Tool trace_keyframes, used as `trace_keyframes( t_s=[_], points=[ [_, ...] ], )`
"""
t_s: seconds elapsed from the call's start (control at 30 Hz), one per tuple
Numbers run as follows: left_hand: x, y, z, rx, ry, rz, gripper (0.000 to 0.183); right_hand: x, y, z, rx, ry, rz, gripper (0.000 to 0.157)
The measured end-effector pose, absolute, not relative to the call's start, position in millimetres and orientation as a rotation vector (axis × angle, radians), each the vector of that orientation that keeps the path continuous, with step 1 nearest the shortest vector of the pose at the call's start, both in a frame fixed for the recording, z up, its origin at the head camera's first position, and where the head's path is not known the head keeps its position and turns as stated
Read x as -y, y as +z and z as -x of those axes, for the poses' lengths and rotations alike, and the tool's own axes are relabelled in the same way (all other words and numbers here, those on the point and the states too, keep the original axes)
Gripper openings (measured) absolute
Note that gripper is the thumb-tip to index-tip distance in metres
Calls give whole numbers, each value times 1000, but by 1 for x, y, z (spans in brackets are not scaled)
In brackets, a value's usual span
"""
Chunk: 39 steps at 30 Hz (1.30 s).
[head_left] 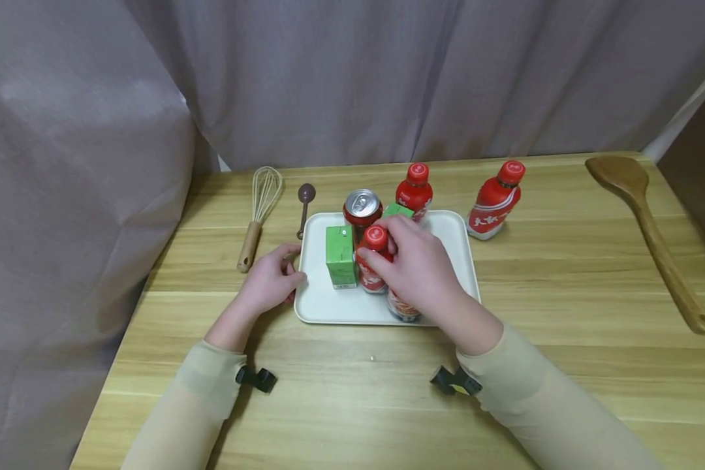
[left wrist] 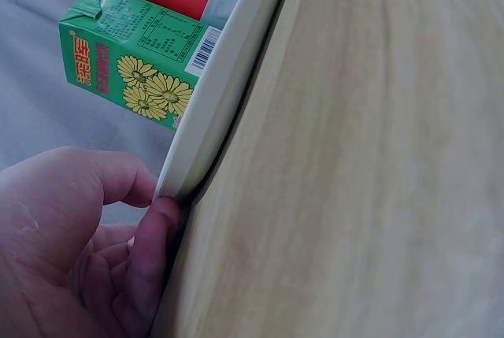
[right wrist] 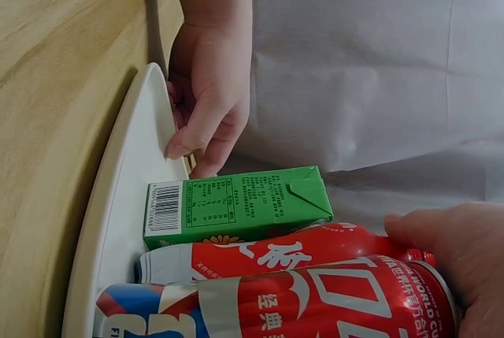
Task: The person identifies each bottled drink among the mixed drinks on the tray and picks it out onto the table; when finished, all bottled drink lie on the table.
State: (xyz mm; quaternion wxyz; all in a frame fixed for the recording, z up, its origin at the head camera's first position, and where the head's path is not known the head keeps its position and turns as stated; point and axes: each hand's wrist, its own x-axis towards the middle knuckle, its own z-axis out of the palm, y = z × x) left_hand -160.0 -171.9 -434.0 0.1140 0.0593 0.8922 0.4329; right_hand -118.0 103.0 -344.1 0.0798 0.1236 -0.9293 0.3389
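My right hand [head_left: 420,264] grips a red plastic bottle [head_left: 371,279] near its cap; the bottle stands upright on a white tray [head_left: 323,307]. At the tray's left rim, my left hand [head_left: 270,281] pinches the edge between thumb and fingers, as the left wrist view shows. A green drink carton [left wrist: 138,54] stands just left of the bottle. Close in front is a red soda can [right wrist: 339,306], partly covered by my right hand in the head view. Another soda can [head_left: 362,207] and a second green carton [head_left: 398,210], mostly hidden, stand behind.
A red bottle [head_left: 416,189] stands at the tray's back edge; its base is hidden. Another red bottle [head_left: 495,202] is right of the tray. A whisk [head_left: 258,219] and brown spoon [head_left: 305,205] lie left, a wooden spatula [head_left: 646,222] far right. Grey curtain [head_left: 329,78] hangs behind.
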Motion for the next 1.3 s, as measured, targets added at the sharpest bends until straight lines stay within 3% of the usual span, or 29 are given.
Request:
trace_keyframes(
  t_s=[1.3],
  points=[
    [172, -434, 160, -2615, 1278, -169, 61, -105, -341, 117, 2825, 1050, -422, 38]
  ],
)
